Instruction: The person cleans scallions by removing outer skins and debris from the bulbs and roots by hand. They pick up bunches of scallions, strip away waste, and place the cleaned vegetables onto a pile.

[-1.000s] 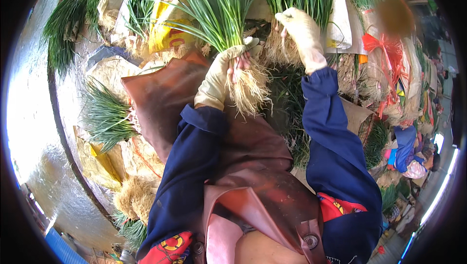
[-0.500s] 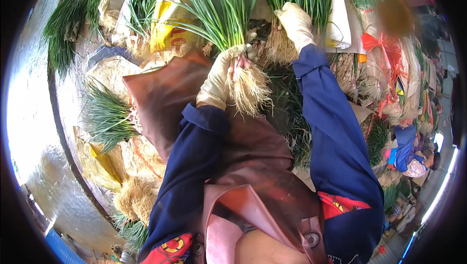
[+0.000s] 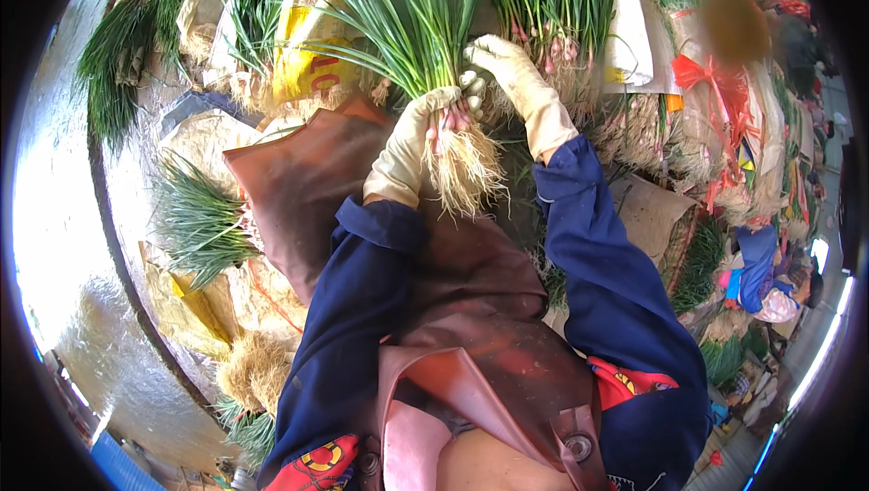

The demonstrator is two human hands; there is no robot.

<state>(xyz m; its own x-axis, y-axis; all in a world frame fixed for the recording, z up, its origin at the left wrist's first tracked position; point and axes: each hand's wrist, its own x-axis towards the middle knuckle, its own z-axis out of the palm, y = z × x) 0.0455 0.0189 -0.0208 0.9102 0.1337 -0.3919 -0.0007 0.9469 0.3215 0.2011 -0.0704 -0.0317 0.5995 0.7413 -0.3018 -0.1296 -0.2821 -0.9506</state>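
A bunch of spring onions (image 3: pixel 418 49) stands leaves-up in my left hand (image 3: pixel 401 149). Its gloved fingers wrap round the stems just above the pinkish bulbs, and the pale roots (image 3: pixel 463 165) hang below. My right hand (image 3: pixel 518 82), also in a cream glove, is at the right side of this bunch, close to the left fingertips. Its fingers are bent together; whatever is between them is hidden. Beyond the right hand lies a pile of spring onions (image 3: pixel 566 11) with pink bulbs and stringy roots.
A brown apron (image 3: pixel 471 283) covers my lap. More spring onions (image 3: pixel 204 219) lie on sacking to the left, near a clump of dry roots (image 3: pixel 252 371). White and yellow sacks (image 3: pixel 308 52) stand ahead. A red plastic tie (image 3: pixel 715 84) hangs at the right.
My right hand has moved left and nearer, from the pile of spring onions to the held bunch. The left hand keeps its grip, almost unmoved.
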